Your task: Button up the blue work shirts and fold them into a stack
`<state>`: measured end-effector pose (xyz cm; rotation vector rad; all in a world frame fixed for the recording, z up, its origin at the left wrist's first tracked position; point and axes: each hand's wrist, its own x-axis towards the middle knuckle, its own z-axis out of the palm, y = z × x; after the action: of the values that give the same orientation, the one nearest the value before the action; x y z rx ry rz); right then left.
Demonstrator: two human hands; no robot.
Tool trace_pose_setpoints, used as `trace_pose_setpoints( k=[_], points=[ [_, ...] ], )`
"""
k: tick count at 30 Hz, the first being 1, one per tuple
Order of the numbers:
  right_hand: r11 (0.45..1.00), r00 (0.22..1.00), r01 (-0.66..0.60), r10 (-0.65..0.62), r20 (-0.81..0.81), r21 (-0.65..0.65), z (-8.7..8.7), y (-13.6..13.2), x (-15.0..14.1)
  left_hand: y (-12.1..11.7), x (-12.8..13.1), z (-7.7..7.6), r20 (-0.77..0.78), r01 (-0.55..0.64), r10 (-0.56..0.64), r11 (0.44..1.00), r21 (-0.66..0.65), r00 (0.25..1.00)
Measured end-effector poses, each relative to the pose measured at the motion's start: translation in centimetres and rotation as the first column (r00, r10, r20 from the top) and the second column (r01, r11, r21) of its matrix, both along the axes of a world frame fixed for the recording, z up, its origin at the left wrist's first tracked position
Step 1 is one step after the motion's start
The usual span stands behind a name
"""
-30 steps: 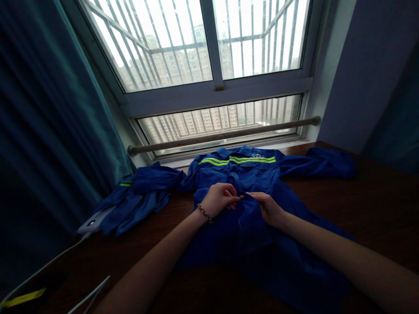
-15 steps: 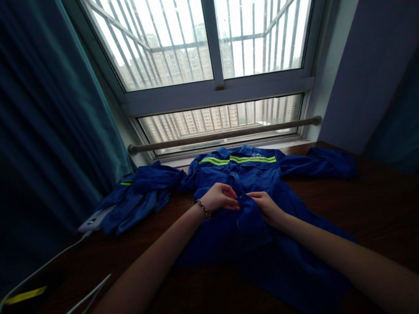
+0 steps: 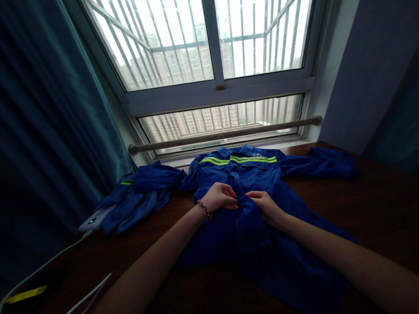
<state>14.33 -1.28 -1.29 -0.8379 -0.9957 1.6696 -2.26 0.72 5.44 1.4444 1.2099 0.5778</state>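
A blue work jacket with yellow-green reflective stripes lies spread front-up on a dark wooden table, collar toward the window. My left hand, a bead bracelet on its wrist, pinches the jacket's front edge at mid-chest. My right hand pinches the facing edge right beside it, fingertips nearly meeting. Both hands are closed on the fabric. What lies between the fingertips is too small to make out.
A second blue garment lies crumpled at the left, partly over a phone with a white cable. A metal rail and barred window stand behind the table. A teal curtain hangs left.
My hands have shifted slightly up the jacket front and lifted the fabric edges a little. Nothing else has moved.
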Motion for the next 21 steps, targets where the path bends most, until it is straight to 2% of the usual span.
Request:
trace_pose_setpoints(
  k=[4, 7, 16, 18, 21],
  points=[
    [0.998, 0.999, 0.035, -0.036, 0.038, 0.045, -0.1, 0.0, 0.0, 0.1, 0.1, -0.4, 0.011, 0.007, -0.007, 1.000, 0.004, 1.000],
    [0.992, 0.988, 0.071, -0.085, 0.131, 0.108, -0.1, 0.1, 0.0, 0.1, 0.2, -0.7, 0.025, 0.016, -0.016, 1.000, -0.003, 1.000],
    [0.948, 0.915, 0.096, -0.204, 0.348, 0.302, -0.1, 0.1, 0.0, -0.1, 0.5, -1.0, 0.056, 0.003, -0.001, 1.000, -0.031, 0.998],
    [0.924, 0.881, 0.091, -0.248, 0.402, 0.371, 0.0, -0.1, 0.0, -0.3, 0.8, -0.9, 0.066, -0.017, 0.020, 0.999, -0.050, 0.998],
    [0.854, 0.812, 0.079, -0.355, 0.464, 0.515, 0.1, -0.5, 0.0, -0.6, 1.1, -1.1, 0.092, -0.051, 0.056, 0.997, -0.059, 0.994]
  ],
)
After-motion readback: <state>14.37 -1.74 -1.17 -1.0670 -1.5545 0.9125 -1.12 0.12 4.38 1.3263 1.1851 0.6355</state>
